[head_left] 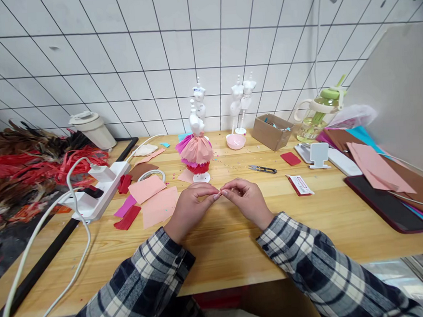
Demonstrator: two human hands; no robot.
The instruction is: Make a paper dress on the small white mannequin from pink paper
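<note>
Head view: left hand (193, 209) and right hand (248, 200) meet at their tips above the worktop (225, 254), each grip pinched closed, perhaps on something too small to tell. Just beyond, the paper-skirted dress form (198, 149) stands upright; peach sheets (160, 208) lie beside the left hand.
</note>
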